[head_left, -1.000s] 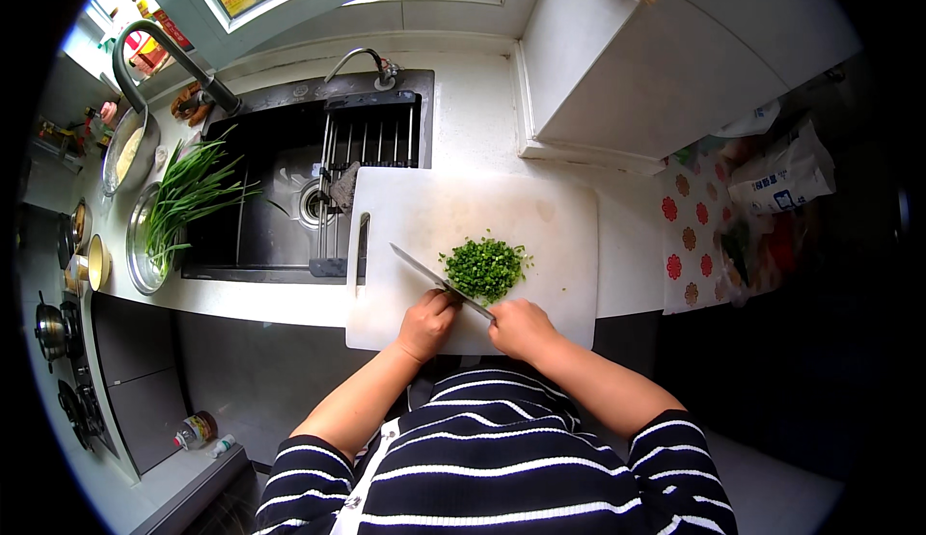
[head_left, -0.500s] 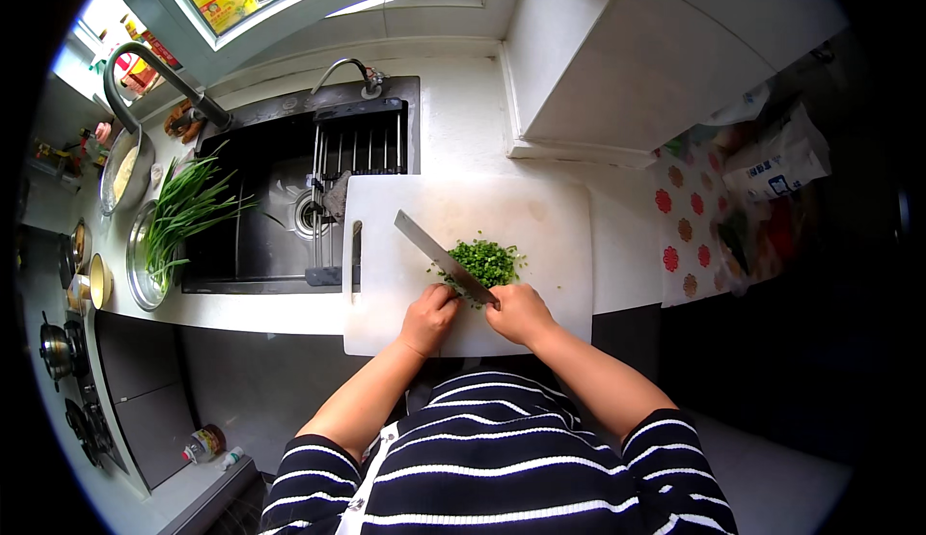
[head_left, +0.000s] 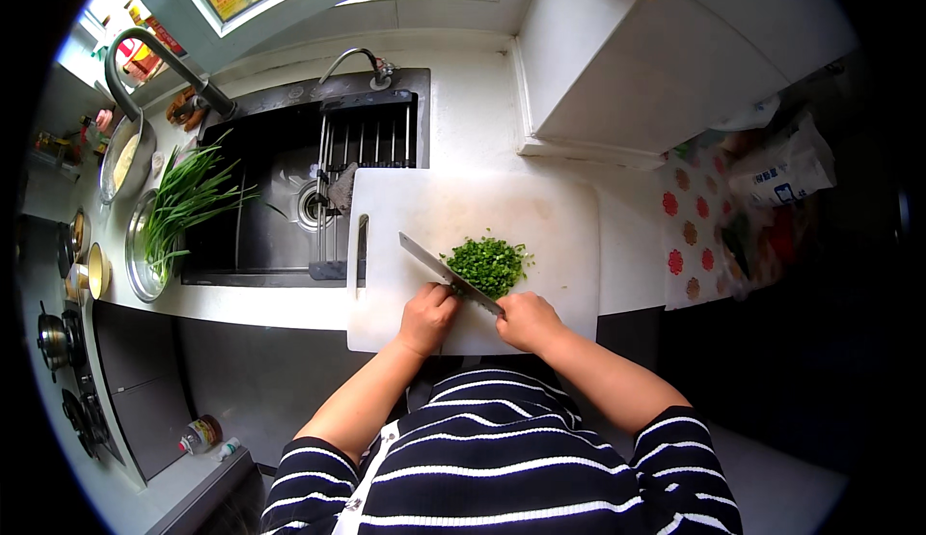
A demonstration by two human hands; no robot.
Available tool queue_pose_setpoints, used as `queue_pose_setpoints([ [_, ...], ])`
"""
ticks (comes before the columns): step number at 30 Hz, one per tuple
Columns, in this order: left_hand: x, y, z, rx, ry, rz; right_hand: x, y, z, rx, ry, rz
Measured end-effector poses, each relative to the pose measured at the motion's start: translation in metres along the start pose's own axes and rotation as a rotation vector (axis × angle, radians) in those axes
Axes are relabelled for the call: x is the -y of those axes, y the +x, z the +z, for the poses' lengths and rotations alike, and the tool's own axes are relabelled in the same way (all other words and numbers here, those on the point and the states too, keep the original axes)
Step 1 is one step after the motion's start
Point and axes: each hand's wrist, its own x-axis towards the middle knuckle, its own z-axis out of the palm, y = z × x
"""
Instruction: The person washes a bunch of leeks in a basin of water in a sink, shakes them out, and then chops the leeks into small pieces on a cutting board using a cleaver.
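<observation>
A white cutting board [head_left: 569, 202] lies in front of me, its left side reaching over the sink edge. On it sits a heap of finely chopped green chives [head_left: 489, 265]. My right hand [head_left: 529, 322] is closed around the handle of a kitchen knife [head_left: 434, 262]; the broad blade slants up and left along the heap's near left side. Close against the blade, my left hand [head_left: 428, 317] rests on the board with its fingers curled and pressed together. Whatever those fingers hold is hidden. Long uncut chives [head_left: 193, 197] lie in a clear bowl [head_left: 141, 279] on the left.
Behind the board's left end is a black sink [head_left: 260, 183] with a drying rack [head_left: 371, 130] and a grey faucet [head_left: 174, 77]. A strainer [head_left: 123, 164] and a yellow cup [head_left: 98, 271] stand far left. Plastic bags [head_left: 786, 173] lie at right, below a wall cabinet [head_left: 617, 72].
The blade has shifted down and toward the left edge of the heap, uncovering more chopped chives. My right hand is slightly lower and farther right; my left hand stays nearly in place.
</observation>
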Motion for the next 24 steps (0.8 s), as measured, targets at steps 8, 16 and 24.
queue_pose_setpoints([
  [8,0.005,-0.004,0.006,0.044,0.031,0.0,0.015,0.024,0.014,-0.028,-0.021,-0.02],
  [16,0.004,-0.003,0.004,0.021,0.032,0.005,0.007,0.008,0.005,-0.114,0.107,-0.038],
  [24,0.001,-0.001,0.004,-0.011,0.038,-0.01,0.001,-0.012,0.011,-0.094,-0.006,-0.069],
])
